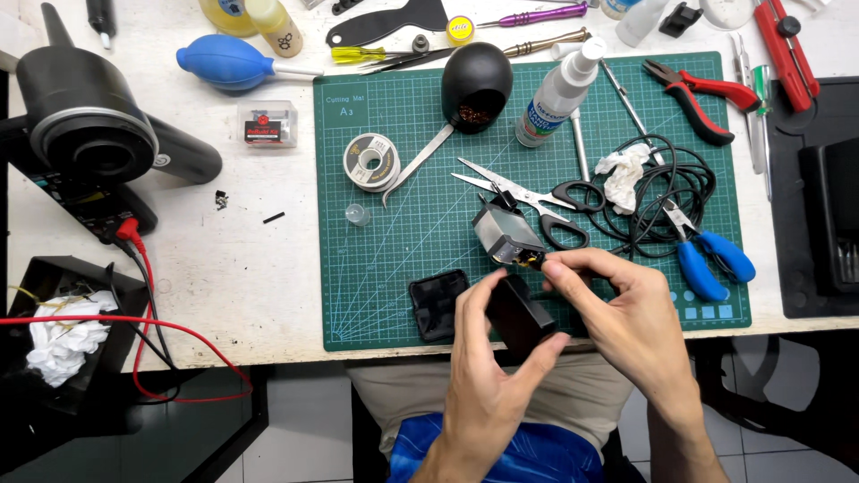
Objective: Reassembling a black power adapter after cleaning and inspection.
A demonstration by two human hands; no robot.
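My left hand [488, 376] grips a black box-shaped housing [519, 313] from below, at the near edge of the green cutting mat [394, 268]. My right hand [626, 309] pinches the top of the same part with thumb and forefinger. Just beyond my fingertips a grey inner module [506, 234] with a yellowish end sticks up toward the scissors. A black flat cover piece [438, 306] lies on the mat left of my left hand.
On the mat are scissors [537, 197], a solder spool [371, 161], a black egg-shaped holder [476, 85], a spray bottle [559, 89], a coiled black cable [671, 192], blue-handled cutters [707, 259] and red pliers [702, 94]. A blue air blower [224, 63] and black device [85, 116] sit left.
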